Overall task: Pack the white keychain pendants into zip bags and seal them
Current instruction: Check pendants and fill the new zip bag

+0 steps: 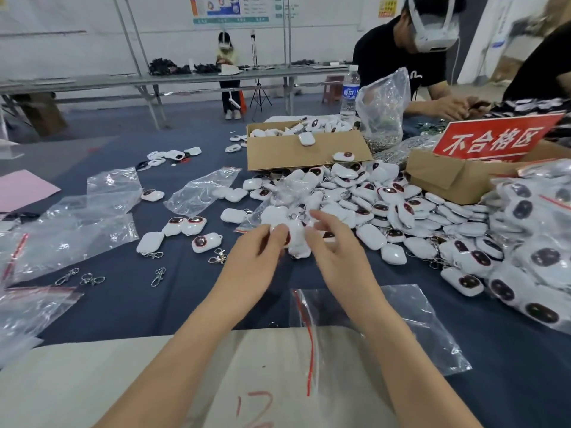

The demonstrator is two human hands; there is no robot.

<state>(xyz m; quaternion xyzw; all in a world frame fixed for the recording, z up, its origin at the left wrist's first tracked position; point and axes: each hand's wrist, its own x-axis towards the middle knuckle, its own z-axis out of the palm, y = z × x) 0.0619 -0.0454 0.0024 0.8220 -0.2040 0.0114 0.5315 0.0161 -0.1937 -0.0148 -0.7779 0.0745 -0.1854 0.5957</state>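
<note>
Pinching zip bag (pixel 278 216) between left hand (pixel 262 254) and right hand (pixel 335 254); bagged pendant (pixel 298 240) lying lengthwise toward wearer.

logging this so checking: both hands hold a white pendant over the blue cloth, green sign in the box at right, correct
No: the head view shows the sign is red, not green. The rest holds: left hand and right hand hold a white pendant over the blue cloth, sign in the box at right.
</note>
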